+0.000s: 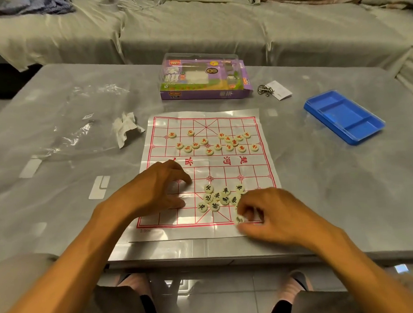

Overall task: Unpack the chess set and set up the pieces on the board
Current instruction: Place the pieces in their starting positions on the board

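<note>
A white plastic board sheet with red grid lines [249, 168] lies flat on the table. Several round cream pieces with red characters [228, 140] lie scattered on its far half. A cluster of pieces with black characters [217, 196] sits on the near half. My left hand [159, 185] hovers over the board's near left part, fingers loosely curled downward, with no piece visible in it. My right hand [268, 213] is at the near right edge and pinches one black-character piece [240, 218] between thumb and fingers.
The purple chess box with clear lid [203, 77] stands beyond the board. A blue divided tray [344, 116] lies at the right, a metal ring puzzle with a leaflet [272, 90] near it. Crumpled paper [126, 129] and clear wrapping [79, 129] lie left. A sofa runs behind the table.
</note>
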Action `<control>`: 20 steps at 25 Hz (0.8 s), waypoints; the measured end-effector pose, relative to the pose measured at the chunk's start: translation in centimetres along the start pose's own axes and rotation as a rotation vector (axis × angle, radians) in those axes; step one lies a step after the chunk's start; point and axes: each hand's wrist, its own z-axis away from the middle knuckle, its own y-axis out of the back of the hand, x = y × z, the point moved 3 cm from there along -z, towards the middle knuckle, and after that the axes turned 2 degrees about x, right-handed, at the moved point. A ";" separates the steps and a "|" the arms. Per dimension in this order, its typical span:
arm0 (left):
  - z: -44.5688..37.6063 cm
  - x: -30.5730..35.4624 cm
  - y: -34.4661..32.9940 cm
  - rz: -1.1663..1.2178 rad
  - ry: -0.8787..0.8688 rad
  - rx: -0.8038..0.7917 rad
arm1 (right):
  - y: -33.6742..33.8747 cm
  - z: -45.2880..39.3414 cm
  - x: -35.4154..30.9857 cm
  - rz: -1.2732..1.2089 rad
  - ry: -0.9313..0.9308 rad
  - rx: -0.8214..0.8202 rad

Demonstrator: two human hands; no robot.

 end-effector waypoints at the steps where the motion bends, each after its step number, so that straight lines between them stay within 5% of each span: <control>1: 0.0 0.0 0.0 -0.001 0.000 0.002 | -0.7 0.1 -0.3 0.042 0.021 -0.023; 11: -0.1 0.2 -0.1 -0.014 0.006 -0.001 | 0.3 -1.3 4.4 -0.006 -0.235 0.296; 20: 0.5 2.2 0.2 0.013 -0.080 0.149 | 3.0 -0.3 6.5 -0.089 -0.338 0.211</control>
